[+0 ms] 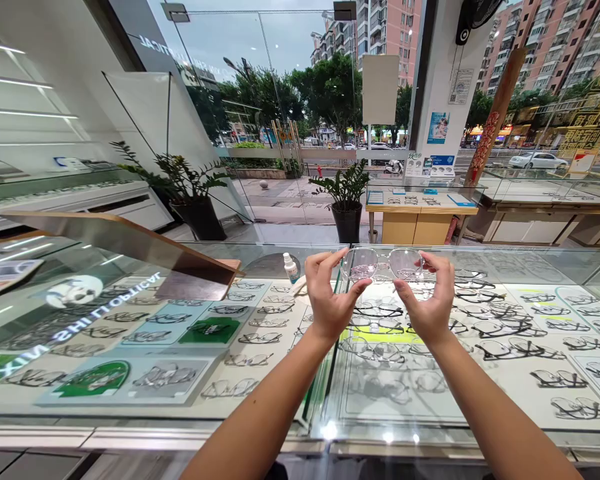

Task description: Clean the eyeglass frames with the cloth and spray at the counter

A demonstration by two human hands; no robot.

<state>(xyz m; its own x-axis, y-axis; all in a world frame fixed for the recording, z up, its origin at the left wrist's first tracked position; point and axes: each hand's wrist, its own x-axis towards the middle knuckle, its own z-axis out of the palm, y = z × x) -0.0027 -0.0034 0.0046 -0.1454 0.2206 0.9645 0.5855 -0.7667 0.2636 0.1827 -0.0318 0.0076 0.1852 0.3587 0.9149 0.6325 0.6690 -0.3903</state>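
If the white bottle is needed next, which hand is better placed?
Probably the left hand: it's nearer the white bottle; the right hand is farther off. Both hold the glasses.

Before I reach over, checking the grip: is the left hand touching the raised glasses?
Touching: the head view shows the left hand holding the glasses, fingers against the rim.

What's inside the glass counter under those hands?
Inside the glass counter are rows of eyeglasses, some on green pads. The left hand and right hand, holding clear-lensed glasses, and both forearms hide whatever lies straight behind them.
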